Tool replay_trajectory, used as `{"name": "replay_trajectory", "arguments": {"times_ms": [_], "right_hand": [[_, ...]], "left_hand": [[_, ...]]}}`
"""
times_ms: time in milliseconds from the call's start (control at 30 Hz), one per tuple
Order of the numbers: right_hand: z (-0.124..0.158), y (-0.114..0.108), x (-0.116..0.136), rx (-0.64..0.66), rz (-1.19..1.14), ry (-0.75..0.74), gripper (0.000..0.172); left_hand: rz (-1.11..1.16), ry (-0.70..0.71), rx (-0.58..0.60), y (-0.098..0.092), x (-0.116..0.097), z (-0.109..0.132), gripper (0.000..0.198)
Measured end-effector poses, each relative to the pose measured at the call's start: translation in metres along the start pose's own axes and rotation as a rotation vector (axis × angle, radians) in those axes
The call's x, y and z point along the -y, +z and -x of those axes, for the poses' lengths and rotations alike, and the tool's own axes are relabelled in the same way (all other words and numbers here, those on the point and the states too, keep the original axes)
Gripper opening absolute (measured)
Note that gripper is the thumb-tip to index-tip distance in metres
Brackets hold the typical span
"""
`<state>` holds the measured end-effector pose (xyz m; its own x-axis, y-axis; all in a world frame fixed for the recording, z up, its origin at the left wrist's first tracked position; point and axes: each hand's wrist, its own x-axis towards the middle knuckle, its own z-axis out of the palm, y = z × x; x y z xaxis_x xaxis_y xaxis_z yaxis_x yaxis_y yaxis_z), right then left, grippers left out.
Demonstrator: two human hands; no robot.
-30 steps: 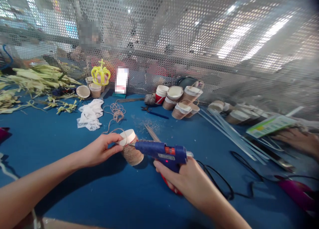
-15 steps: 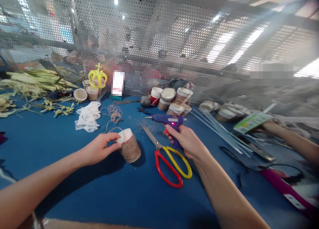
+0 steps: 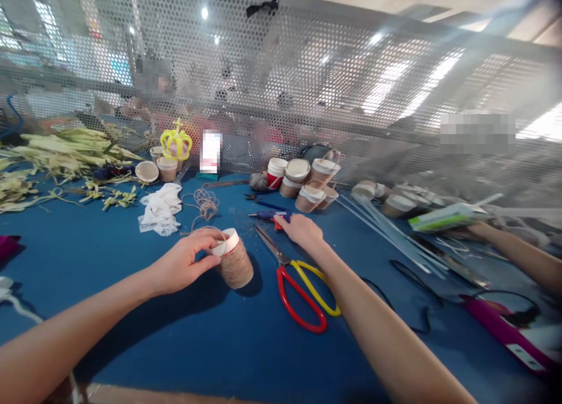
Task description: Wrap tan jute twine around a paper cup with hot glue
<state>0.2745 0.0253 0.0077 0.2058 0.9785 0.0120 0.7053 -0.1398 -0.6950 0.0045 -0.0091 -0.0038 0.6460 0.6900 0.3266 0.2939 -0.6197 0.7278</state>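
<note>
A twine-wrapped white cup (image 3: 237,266) leans on its side on the blue table, its rim pinched by my left hand (image 3: 187,262). Brown twine (image 3: 205,204) runs from the cup's rim to a loose tangle behind it. My right hand (image 3: 302,230) is closed round the blue glue gun (image 3: 267,215), which lies low at the table with its nozzle to the left; its handle is hidden by the hand. Large scissors with a red and a yellow handle (image 3: 302,316) rest just in front of my right hand, beside the cup.
Behind are stacked cups (image 3: 297,170), a white cloth (image 3: 160,209), a yellow crown (image 3: 176,143), husks (image 3: 70,149) and a mesh panel (image 3: 246,58). To the right lie glue sticks (image 3: 395,234), a magenta item (image 3: 500,331) and another person's arm (image 3: 518,246) with a green pack.
My right hand has lowered the glue gun toward the table and moved a little left and away. The view has shifted slightly; my left hand stays at the cup's rim.
</note>
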Motion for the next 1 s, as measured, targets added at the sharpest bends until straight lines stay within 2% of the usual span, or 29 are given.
{"name": "replay_trajectory", "arguments": {"times_ms": [67, 133, 233, 300, 367, 433, 500, 700, 900, 1000], "right_hand": [[0.01, -0.002, 0.015, -0.042, 0.053, -0.08, 0.024], [0.022, 0.001, 0.036, -0.029, 0.076, -0.178, 0.028], [0.041, 0.015, 0.07, 0.146, 0.05, -0.342, 0.028], [0.052, 0.026, 0.088, 0.331, -0.003, -0.479, 0.026], [0.058, 0.035, 0.097, 0.414, -0.084, -0.481, 0.022], [0.062, 0.039, 0.098, 0.417, -0.164, -0.428, 0.017], [0.063, 0.037, 0.094, 0.359, -0.257, -0.397, 0.013], [0.068, 0.022, 0.076, 0.212, -0.421, -0.304, 0.014], [0.077, 0.023, 0.064, 0.136, -0.508, -0.228, 0.017], [0.083, 0.022, 0.064, 0.123, -0.546, -0.263, 0.016]], "left_hand": [[-0.003, 0.007, 0.015, 0.0, -0.001, 0.0, 0.009], [-0.007, 0.022, 0.025, 0.0, -0.001, 0.0, 0.009], [-0.009, 0.06, 0.023, 0.001, 0.001, 0.002, 0.009], [-0.008, 0.064, 0.019, 0.002, 0.002, 0.002, 0.01], [0.0, 0.047, 0.024, 0.002, 0.002, 0.003, 0.012], [0.027, 0.017, 0.028, 0.001, 0.002, 0.003, 0.013], [0.088, -0.042, 0.032, 0.0, 0.001, 0.003, 0.013], [0.33, -0.131, 0.074, -0.002, -0.003, 0.002, 0.022], [0.374, -0.155, 0.07, -0.002, -0.004, 0.003, 0.021], [0.366, -0.171, 0.068, -0.003, -0.004, 0.003, 0.021]]}}
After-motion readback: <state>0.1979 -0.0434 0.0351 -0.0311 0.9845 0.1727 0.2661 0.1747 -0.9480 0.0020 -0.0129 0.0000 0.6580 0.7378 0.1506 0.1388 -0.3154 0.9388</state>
